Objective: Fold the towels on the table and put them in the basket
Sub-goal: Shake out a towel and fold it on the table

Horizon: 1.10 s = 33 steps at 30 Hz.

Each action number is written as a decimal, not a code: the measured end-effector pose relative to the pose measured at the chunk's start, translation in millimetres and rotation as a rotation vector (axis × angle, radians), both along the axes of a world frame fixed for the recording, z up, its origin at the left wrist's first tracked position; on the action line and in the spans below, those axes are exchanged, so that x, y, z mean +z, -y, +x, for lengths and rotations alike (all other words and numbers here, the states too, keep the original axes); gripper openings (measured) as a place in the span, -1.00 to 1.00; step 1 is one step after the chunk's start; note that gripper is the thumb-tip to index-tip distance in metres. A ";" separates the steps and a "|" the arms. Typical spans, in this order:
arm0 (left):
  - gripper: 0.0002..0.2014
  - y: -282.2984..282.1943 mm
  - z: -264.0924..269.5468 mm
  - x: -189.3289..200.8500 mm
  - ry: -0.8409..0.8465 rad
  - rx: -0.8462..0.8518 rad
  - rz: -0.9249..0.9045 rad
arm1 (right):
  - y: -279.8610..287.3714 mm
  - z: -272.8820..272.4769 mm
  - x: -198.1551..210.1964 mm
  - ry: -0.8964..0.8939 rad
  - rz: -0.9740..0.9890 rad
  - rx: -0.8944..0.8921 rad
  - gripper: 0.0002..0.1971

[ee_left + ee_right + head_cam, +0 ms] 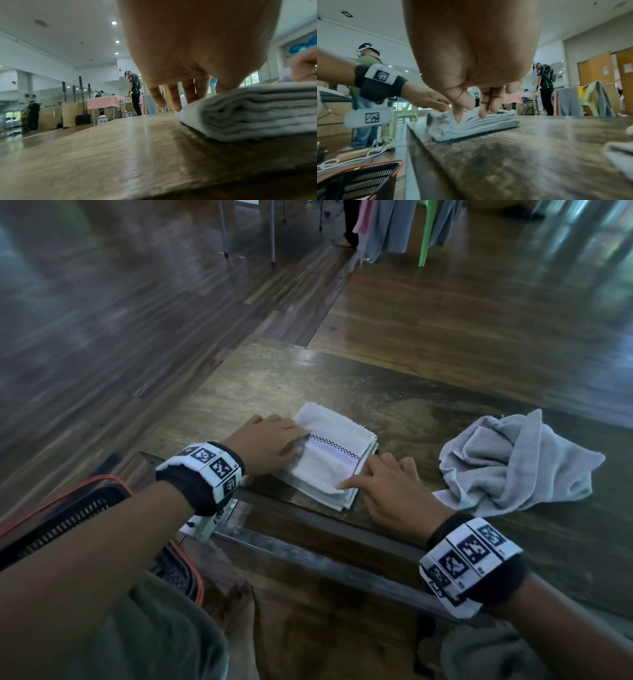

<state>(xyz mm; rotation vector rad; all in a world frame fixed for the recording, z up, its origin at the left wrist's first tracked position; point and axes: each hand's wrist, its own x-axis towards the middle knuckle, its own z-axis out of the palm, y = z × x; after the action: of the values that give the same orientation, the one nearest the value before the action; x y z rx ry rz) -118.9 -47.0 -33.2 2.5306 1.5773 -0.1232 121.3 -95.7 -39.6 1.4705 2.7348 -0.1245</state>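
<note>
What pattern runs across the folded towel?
A black-and-white checkered band on the white folded towel, clearest in the head view.

The head view looks steeply down from above onto the tabletop. Each wrist view sits almost at tabletop level, close behind its own hand, facing outward across the room. All three share the folded towel.

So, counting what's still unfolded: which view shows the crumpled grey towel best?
The head view: the crumpled grey towel lies whole on the table. The right wrist view catches only blurred edges; the left wrist view misses it.
</note>
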 end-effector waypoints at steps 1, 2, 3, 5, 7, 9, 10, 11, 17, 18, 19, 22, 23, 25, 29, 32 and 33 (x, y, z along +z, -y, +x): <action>-0.60 2.7 2.9 1.0 -0.057 -0.022 0.023 | -2.0 5.5 2.3 0.028 0.006 -0.019 -0.59; -0.61 5.1 6.8 2.3 -0.115 -0.049 0.046 | -4.5 12.4 4.1 0.051 0.007 -0.038 -0.61; -0.63 7.5 11.4 4.0 -0.158 -0.074 0.059 | -7.0 19.3 5.7 0.066 0.000 -0.064 -0.62; -0.63 13.9 23.3 9.8 -0.185 -0.118 0.040 | -13.1 31.5 9.3 0.068 -0.026 -0.138 -0.66; -0.64 21.7 37.1 14.8 -0.164 -0.180 0.005 | -20.5 40.0 10.7 0.050 -0.034 -0.212 -0.68; -0.69 30.9 49.0 16.2 -0.093 -0.233 -0.046 | -27.9 43.4 9.2 0.011 -0.036 -0.263 -0.71; -0.71 34.6 53.4 14.9 -0.038 -0.242 -0.080 | -31.1 43.7 7.4 -0.019 -0.038 -0.275 -0.73; -0.73 36.8 57.1 13.2 0.019 -0.244 -0.107 | -33.7 43.7 5.0 -0.052 -0.040 -0.282 -0.75; -0.75 7.5 63.3 6.9 0.200 -0.047 -0.004 | -51.3 43.2 -9.8 -0.292 -0.146 -0.347 -0.72; -0.73 -0.3 60.7 4.2 0.223 -0.015 -0.001 | -54.8 43.7 -10.6 -0.311 -0.172 -0.359 -0.70; -0.72 -7.7 58.3 1.2 0.224 -0.011 -0.014 | -58.4 44.5 -11.1 -0.308 -0.186 -0.358 -0.72; -0.74 -21.3 55.2 -7.3 0.233 -0.034 -0.096 | -64.8 45.8 -9.9 -0.310 -0.224 -0.348 -0.84; -0.75 -24.0 55.4 -8.3 0.253 -0.029 -0.100 | -65.3 46.2 -8.5 -0.315 -0.236 -0.349 -0.85; -0.78 -29.4 54.2 -9.2 0.290 -0.008 -0.088 | -65.0 47.7 -5.8 -0.315 -0.246 -0.348 -0.86; -0.82 -36.5 45.7 -12.9 0.323 0.065 -0.112 | -61.4 48.6 -0.8 -0.360 -0.274 -0.362 -0.91; -0.91 -38.8 43.5 -16.4 0.351 0.100 -0.126 | -60.5 48.3 0.7 -0.412 -0.282 -0.374 -0.92; -0.95 -39.2 43.3 -17.1 0.375 0.115 -0.122 | -60.6 48.4 1.0 -0.426 -0.274 -0.379 -0.92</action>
<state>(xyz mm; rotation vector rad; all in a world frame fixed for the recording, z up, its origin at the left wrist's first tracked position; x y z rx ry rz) -75.5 -7.8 -50.4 2.2041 1.5054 0.2463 169.7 -35.1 -38.6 2.0426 2.5268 -0.8772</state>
